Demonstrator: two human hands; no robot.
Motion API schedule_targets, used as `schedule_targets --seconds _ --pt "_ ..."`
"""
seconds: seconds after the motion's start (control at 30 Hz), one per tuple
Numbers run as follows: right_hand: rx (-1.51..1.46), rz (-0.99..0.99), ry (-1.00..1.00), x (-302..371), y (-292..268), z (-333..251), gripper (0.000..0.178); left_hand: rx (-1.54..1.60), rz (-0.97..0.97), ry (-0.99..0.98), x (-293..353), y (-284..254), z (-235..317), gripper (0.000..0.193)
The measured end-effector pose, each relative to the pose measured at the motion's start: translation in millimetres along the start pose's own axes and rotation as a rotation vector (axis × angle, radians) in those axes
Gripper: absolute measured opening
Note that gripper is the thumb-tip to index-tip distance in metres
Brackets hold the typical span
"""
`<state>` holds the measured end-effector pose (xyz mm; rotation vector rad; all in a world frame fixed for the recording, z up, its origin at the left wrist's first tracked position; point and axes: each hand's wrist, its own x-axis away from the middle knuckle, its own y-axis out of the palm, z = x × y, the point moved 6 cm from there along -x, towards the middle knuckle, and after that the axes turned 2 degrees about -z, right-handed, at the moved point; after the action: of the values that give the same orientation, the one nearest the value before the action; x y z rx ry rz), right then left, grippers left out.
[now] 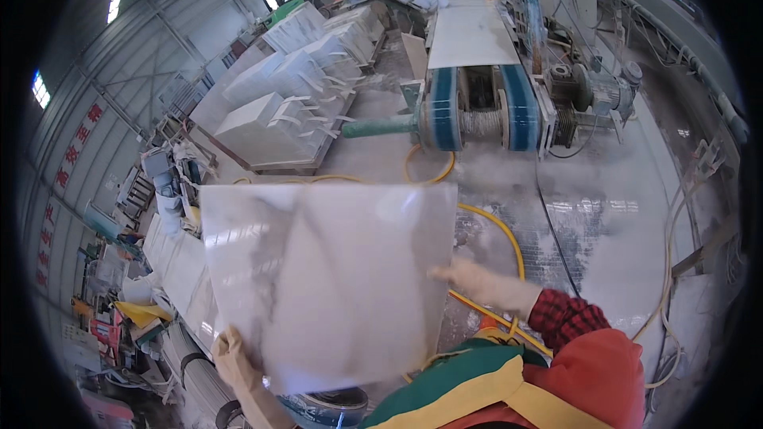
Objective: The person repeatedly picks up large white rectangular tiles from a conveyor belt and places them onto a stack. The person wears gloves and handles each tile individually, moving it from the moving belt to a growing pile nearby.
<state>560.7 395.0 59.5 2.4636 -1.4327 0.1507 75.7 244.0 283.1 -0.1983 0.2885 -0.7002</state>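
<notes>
A large square stone slab (350,286), glossy and white-grey, fills the space in front of me. My left hand (232,353), in a pale glove, is closed on its lower left edge. At the right edge is my right hand (477,282), also in a pale glove, its fingertips curled against the slab; part of that grip is hidden. The right sleeve is red and black check. Beneath the slab's lower edge shows a blue-banded roller (322,407).
Ahead stands a conveyor with blue belts (520,107) carrying another white slab (474,24), with a motor (608,91) beside it. Strapped slab stacks (274,127) stand on the left. A yellow hose (509,234) and a black cable (552,226) cross the wet floor.
</notes>
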Motion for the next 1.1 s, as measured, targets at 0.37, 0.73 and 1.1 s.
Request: schedule_targets --seconds 0.37,0.73,1.1 --pt "-0.093 0.425 -0.228 40.2 -182.5 -215.0 0.036 0.293 -0.311 -0.231 12.4 307.2 -70.9 0.053" --pt "0.529 0.987 -0.005 -20.5 -426.5 -12.6 0.07 -0.274 -0.744 -0.35 -3.2 592.4 -109.5 0.071" --pt "0.461 1.118 0.223 -98.3 -543.3 -39.5 0.074 -0.542 -0.961 -0.068 -93.0 785.0 -53.4 0.064"
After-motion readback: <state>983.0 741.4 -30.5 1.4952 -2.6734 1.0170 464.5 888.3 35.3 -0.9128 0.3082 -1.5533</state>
